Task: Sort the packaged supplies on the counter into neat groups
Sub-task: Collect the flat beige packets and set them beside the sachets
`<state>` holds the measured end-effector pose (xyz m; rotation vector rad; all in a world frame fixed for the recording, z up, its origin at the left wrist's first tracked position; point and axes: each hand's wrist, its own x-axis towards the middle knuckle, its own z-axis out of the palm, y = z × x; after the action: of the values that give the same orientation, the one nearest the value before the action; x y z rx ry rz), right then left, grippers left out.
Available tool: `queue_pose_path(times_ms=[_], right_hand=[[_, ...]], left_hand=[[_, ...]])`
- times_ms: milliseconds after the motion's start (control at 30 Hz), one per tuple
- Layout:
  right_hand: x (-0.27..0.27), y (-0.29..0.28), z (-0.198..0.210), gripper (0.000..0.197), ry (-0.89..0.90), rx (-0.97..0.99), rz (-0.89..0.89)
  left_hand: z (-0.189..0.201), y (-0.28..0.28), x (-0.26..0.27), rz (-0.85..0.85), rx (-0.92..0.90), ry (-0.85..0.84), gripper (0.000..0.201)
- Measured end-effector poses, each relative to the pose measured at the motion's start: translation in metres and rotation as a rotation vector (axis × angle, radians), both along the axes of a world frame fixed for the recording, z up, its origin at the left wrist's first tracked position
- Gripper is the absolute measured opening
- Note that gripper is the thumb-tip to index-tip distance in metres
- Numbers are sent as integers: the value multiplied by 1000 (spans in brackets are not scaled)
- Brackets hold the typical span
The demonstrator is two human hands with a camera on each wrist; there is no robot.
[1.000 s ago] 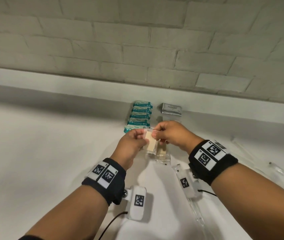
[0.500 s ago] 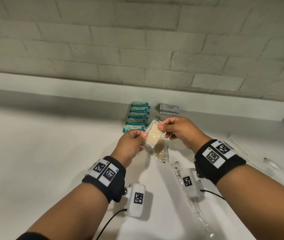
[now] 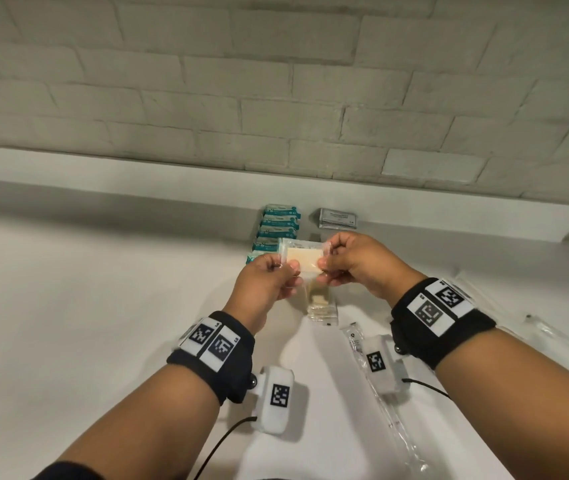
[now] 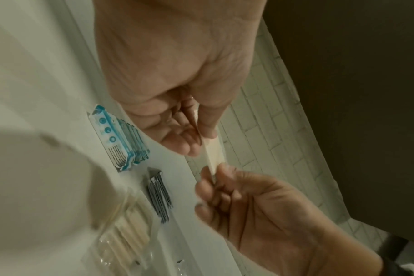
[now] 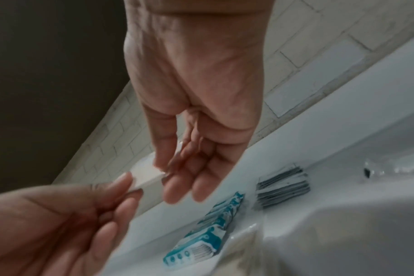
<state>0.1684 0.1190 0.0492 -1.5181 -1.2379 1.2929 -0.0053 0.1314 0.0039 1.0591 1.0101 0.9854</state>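
Both hands hold one clear packet with a beige pad (image 3: 302,258) in the air above the counter, long side level. My left hand (image 3: 284,267) pinches its left end and my right hand (image 3: 322,263) pinches its right end. The left wrist view shows the packet (image 4: 215,152) edge-on between the two hands; the right wrist view shows the same packet (image 5: 147,177). Below the hands lies a small pile of like beige-pad packets (image 3: 321,304). Behind them sit a row of teal packets (image 3: 277,225) and a stack of grey sachets (image 3: 339,218).
A long clear tube package (image 3: 399,414) lies on the white counter (image 3: 85,306) under my right wrist, and more clear tubing packages (image 3: 553,336) lie at the right. A low ledge and a brick wall (image 3: 276,98) close off the back.
The packet has turned from upright and tilted to level, and it sits slightly higher. My hands have moved apart to its two ends.
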Motion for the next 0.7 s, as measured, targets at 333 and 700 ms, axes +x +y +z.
queue_pose_path(times_ms=[333,700], right_hand=[[-3,-1,-2,18,-244,179,50],[13,20,-20,18,-668,-2,3]], left_hand=[[14,8,5,-1,192,291,12],[-9,13,20,-110,3,459,20]])
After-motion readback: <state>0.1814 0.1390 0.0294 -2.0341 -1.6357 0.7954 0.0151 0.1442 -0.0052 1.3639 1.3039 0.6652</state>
